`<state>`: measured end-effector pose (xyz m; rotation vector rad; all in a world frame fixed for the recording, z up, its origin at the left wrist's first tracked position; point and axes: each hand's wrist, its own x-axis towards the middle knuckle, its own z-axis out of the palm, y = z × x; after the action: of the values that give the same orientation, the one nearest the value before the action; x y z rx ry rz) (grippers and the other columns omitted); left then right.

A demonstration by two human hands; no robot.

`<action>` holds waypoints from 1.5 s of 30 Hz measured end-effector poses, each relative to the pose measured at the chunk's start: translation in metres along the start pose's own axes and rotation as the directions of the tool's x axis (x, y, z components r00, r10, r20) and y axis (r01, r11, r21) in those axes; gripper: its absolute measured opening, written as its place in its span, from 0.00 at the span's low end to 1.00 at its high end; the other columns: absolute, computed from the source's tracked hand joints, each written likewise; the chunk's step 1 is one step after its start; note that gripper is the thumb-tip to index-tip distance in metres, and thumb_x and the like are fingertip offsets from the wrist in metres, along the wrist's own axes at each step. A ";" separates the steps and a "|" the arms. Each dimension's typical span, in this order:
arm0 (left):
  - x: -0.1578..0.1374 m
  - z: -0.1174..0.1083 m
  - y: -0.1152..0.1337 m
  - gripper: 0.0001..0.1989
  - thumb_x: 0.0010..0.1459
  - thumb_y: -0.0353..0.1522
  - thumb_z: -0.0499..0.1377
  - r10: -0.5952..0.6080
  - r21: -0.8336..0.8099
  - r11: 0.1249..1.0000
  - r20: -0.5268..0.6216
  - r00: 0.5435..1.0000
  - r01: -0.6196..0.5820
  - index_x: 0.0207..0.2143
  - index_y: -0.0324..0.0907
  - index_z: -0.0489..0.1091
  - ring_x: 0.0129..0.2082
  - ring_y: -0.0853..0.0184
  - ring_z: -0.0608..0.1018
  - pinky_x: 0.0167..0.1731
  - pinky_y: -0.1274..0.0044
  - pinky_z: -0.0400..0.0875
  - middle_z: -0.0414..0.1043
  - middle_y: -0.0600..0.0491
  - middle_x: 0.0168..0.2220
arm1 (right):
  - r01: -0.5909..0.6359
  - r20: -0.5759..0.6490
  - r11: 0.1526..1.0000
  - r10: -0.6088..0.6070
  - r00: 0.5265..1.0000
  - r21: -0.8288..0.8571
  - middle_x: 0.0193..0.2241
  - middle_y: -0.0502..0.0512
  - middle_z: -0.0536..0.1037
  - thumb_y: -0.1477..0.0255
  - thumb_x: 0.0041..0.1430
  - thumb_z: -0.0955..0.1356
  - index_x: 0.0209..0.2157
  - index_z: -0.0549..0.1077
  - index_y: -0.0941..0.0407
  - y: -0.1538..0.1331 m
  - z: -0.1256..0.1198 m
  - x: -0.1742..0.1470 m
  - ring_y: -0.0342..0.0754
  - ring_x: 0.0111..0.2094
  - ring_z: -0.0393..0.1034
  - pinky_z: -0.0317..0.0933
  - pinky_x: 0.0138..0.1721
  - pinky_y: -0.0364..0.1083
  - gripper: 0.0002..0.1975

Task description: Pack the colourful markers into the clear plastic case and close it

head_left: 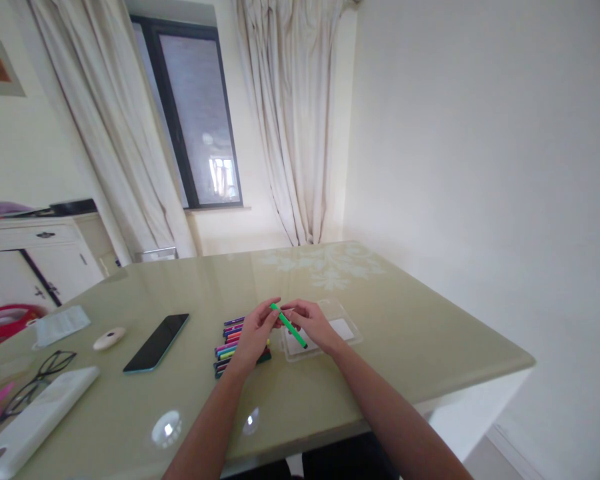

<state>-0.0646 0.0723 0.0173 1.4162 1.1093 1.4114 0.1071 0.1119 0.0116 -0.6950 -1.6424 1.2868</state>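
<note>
A bright green marker pen [293,329] is held between both hands above the table, slanting down to the right. The fingers of my left hand [256,330] grip its upper part. My right hand [311,321] pinches it from the other side, its fingertips partly hidden behind the pen. Under and left of my left hand, several colored markers [226,350] lie side by side in a row, partly covered by the hand. Beneath my right hand lies a clear plastic case [353,331] with a white sheet in it.
On the glossy table [430,333] to the left lie a black phone [157,343], a white oval object [109,339], a face mask [63,325], eyeglasses [45,373] and a long white device [45,420]. A wall [480,167] borders the table's right side.
</note>
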 end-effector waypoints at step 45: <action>-0.006 -0.004 -0.011 0.22 0.58 0.42 0.62 0.128 0.163 0.979 -0.045 0.991 -0.119 0.53 0.42 0.72 0.44 0.60 0.81 0.48 0.66 0.74 0.80 0.46 0.46 | -0.010 -0.119 0.999 0.005 0.993 -0.043 0.28 0.51 0.81 0.64 0.50 0.74 0.46 0.76 0.56 0.008 0.000 0.001 0.47 0.28 0.74 0.65 0.26 0.43 0.21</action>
<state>-0.0687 0.0691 0.0051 1.5919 1.2110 1.4832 0.1062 0.1153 0.0048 -0.7903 -1.5761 1.1951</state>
